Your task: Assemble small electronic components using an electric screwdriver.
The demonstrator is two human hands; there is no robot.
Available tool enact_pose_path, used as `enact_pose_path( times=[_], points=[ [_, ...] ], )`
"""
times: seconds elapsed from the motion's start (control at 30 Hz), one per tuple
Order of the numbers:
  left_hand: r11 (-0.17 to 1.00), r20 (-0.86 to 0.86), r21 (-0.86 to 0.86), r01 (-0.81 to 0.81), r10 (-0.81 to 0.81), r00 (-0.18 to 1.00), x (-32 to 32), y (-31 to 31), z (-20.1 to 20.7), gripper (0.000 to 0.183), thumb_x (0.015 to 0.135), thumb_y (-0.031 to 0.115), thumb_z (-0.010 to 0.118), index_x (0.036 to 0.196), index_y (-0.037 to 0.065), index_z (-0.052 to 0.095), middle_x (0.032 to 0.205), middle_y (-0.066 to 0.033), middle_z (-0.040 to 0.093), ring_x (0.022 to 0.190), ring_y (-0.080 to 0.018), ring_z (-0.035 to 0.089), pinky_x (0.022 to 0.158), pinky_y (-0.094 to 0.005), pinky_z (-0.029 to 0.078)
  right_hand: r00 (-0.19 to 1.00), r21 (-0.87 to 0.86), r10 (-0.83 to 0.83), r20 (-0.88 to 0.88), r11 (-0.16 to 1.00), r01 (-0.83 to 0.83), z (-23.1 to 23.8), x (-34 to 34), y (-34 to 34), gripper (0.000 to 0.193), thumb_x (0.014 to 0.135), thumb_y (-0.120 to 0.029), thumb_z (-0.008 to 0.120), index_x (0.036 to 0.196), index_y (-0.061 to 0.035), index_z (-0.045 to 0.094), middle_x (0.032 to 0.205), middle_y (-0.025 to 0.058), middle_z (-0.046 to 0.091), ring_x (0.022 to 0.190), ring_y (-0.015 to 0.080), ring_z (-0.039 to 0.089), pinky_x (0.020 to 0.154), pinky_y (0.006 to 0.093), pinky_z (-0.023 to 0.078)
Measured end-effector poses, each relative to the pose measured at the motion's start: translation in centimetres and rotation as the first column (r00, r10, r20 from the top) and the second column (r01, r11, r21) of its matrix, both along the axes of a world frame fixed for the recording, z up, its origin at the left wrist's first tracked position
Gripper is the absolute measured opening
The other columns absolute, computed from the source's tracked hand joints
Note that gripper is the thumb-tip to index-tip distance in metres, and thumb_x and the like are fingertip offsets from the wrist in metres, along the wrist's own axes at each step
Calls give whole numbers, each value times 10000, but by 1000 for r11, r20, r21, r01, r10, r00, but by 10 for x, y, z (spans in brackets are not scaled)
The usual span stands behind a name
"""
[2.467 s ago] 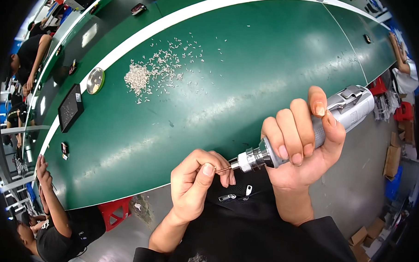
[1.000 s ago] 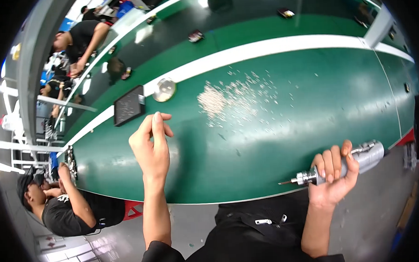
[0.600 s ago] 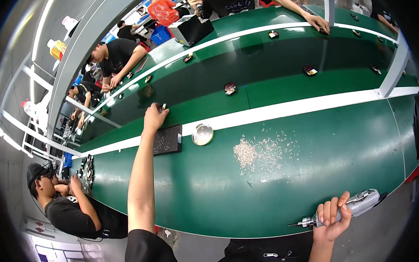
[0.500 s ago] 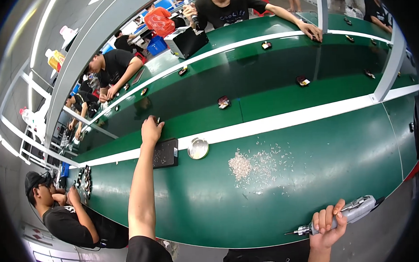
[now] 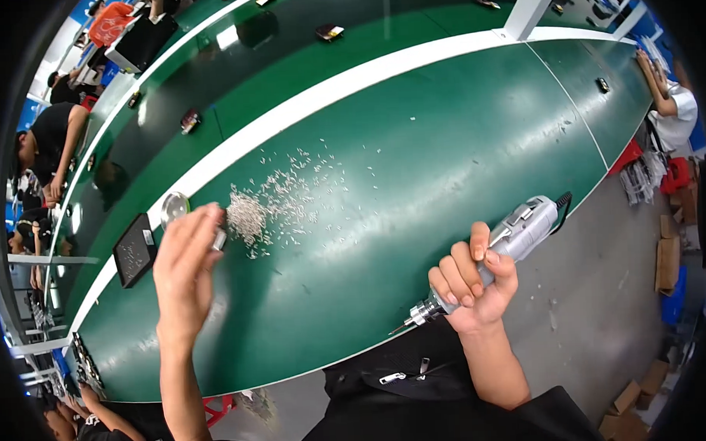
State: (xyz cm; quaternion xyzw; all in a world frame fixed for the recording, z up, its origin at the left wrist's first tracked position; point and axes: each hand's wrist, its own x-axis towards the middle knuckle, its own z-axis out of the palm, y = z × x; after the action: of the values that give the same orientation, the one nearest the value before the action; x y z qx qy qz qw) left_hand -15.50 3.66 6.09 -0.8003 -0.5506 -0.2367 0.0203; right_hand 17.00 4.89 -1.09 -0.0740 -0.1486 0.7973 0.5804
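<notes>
My right hand (image 5: 476, 282) is wrapped round a grey electric screwdriver (image 5: 517, 234). Its thin bit points left, over the bench's near edge. My left hand (image 5: 185, 261) is closed on a small dark and silvery piece (image 5: 220, 239), mostly covered by the fingers, so its kind stays unclear. Right beside those fingers lies a heap of tiny pale screws (image 5: 246, 216), with more strewn rightward over the green bench (image 5: 414, 187). Behind the hand stands a small round dish (image 5: 174, 205). Left of the hand lies a black tray (image 5: 135, 255) with small bits on it.
A white rail (image 5: 325, 80) divides the bench from a dark green belt carrying small dark devices (image 5: 190, 121). A grey post (image 5: 528, 11) rises from the rail. Co-workers sit across the belt and at both bench ends. Cardboard boxes (image 5: 667, 256) stand on the floor at right.
My left hand has come back from the belt to beside the screw heap, a small piece in its fingers. The screwdriver has risen with my right hand. The view has swung right.
</notes>
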Motion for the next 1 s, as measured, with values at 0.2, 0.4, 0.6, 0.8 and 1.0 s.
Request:
enact_pose_path(
  times=[0.2,0.4,0.6,0.8,1.0],
  points=[
    [920,-4,-122,372,-375,927,108,-36,-45,422,700,10,612,1117,-47,603,1161,-201,580,1014,-323,576,815,-365,518,999,-28,37,-10,999,-37,-5,6,-16,87,890,-164,457,857,-85,445,510,-2,388,408,102,388,481,283,381],
    [924,173,-194,329,-298,939,125,-43,-46,444,687,-25,677,1123,-43,594,1171,-175,599,1008,-328,589,792,-396,519,996,17,90,-24,996,-90,-5,15,-39,90,889,-169,458,870,-81,447,509,0,395,404,109,386,490,289,398],
    [949,167,-187,254,-224,960,136,-38,-35,295,722,-54,666,1012,-46,616,1069,-148,635,961,-316,606,771,-385,523,986,4,168,-20,986,-168,-2,5,-53,87,887,-166,453,880,-80,465,518,4,407,433,122,415,517,300,413],
    [935,-21,-280,217,-232,972,141,-34,-30,312,676,-20,627,978,-94,598,1040,-177,618,950,-255,594,672,-304,558,975,-30,222,-17,975,-222,-5,-4,-66,81,876,-154,441,891,-76,459,524,4,404,422,118,418,514,293,404],
    [946,-49,-74,315,-319,947,154,-47,-46,363,613,-40,639,970,-92,601,1017,-185,624,858,-284,622,606,-327,544,984,-180,174,39,970,-165,-2,-18,-76,47,871,-100,489,884,-55,483,521,27,413,435,144,425,486,295,384]
  ],
)
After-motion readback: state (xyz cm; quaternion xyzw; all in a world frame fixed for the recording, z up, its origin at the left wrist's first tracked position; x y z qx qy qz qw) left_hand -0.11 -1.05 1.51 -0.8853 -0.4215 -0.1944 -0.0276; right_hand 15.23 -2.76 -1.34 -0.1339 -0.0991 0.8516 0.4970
